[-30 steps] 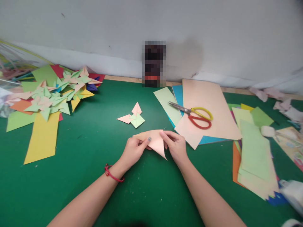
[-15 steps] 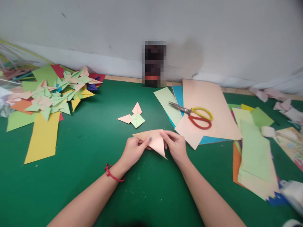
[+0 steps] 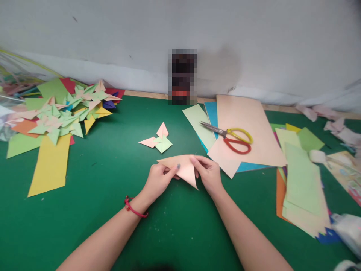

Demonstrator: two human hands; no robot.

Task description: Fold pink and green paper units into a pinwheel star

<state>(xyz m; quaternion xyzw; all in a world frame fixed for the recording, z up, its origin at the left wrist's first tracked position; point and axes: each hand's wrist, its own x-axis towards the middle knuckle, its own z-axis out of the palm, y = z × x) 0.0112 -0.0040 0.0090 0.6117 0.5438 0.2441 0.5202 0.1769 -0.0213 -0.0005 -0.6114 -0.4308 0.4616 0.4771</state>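
Note:
Between my two hands is a pale pink sheet of paper (image 3: 184, 165), folded into a triangle with one corner pointing down toward me. My left hand (image 3: 160, 180) pinches its left part, thumb on top and fingers underneath. At the upper right corner, my right hand (image 3: 208, 174) grips the paper between thumb and fingers. Just beyond lies a small folded paper piece (image 3: 163, 143), light green with two pink points. To the right, scissors (image 3: 225, 132) with one yellow and one red handle rest on a large pale pink sheet (image 3: 265, 139).
Folded paper stars (image 3: 53, 122) and coloured sheets are heaped at the left, with a yellow strip (image 3: 50, 165) in front. Stacked green strips (image 3: 303, 180) lie at the right near a white roll (image 3: 318, 156). A pixelated dark object (image 3: 182, 77) stands against the wall behind the green table (image 3: 113, 233).
The view has shifted very slightly. Both hands keep the same hold on the folded pink paper, and nothing on the table has visibly moved.

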